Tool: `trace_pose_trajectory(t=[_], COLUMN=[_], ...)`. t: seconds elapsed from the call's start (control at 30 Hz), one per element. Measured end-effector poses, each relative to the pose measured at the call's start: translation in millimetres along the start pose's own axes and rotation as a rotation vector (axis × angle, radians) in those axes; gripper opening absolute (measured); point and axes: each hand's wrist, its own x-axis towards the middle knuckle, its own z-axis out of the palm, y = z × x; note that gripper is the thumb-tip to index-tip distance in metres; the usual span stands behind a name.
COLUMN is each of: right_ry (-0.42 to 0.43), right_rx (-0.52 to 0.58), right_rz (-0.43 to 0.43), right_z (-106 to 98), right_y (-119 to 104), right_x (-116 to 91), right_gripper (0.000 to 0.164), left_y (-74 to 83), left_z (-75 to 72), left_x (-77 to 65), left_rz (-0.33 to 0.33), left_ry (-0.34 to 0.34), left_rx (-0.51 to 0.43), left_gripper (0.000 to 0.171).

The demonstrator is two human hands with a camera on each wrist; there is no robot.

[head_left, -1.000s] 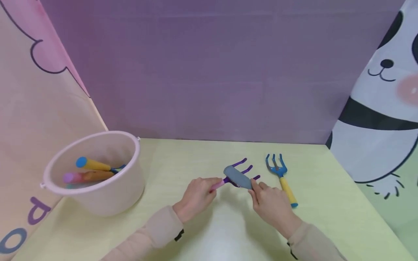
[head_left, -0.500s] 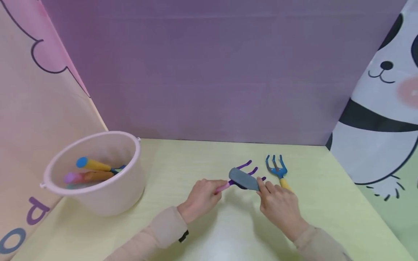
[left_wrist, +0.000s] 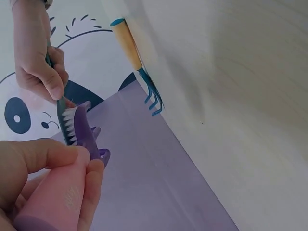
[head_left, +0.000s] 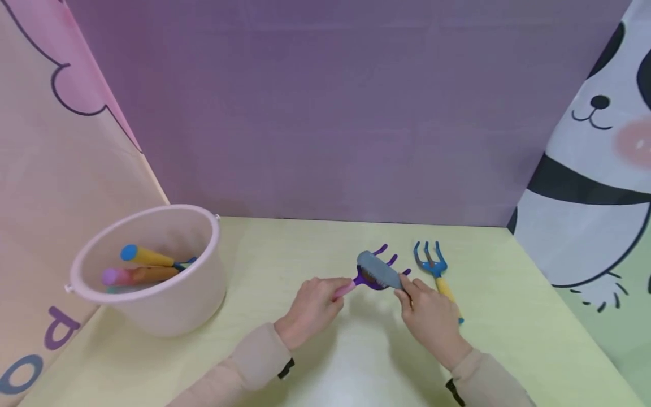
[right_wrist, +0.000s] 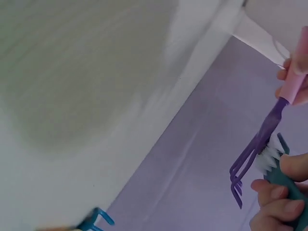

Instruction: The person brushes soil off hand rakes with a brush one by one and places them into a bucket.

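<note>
My left hand (head_left: pixel 311 308) grips the pink handle of a small purple hand rake (head_left: pixel 360 278), its tines pointing right. My right hand (head_left: pixel 431 316) holds a grey-green scrub brush (head_left: pixel 380 269) over the rake's head. In the left wrist view the white bristles (left_wrist: pixel 70 124) press against the purple metal (left_wrist: pixel 84 132). Brownish dirt shows on the rake head beneath the brush in the head view. The right wrist view has the bristles (right_wrist: pixel 269 159) at the base of the tines. Both tools are held above the table.
A blue rake with a yellow handle (head_left: pixel 445 289) lies on the table just right of my right hand. At left stands a pale pink bucket (head_left: pixel 173 308) with several tools inside, including a yellow handle (head_left: pixel 152 257). A purple backdrop (head_left: pixel 325 169) rises behind the table.
The brush and rake shifted right, then the brush moved slightly up and left along the rake head, tilting so its bristles show. The left hand keeps its grip.
</note>
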Motion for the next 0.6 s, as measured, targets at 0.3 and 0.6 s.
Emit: trace_pose_trajectory(t=[0.3, 0.6], right_ry=[-0.337, -0.412], right_rx=[0.41, 0.621], right_rz=[0.326, 0.483], right_z=[-3.4, -1.0], right_y=[0.9, 6.6], right_x=[8.1, 11.0], right_gripper=[0.035, 0.035], left_y=[-4.1, -5.1], left_z=[-2.0, -3.0], left_x=[-1.0, -0.6], left_rz=[-0.018, -0.016], left_ry=[-0.034, -0.027], left_rx=[0.041, 0.063], left_gripper=[0.033, 0.033])
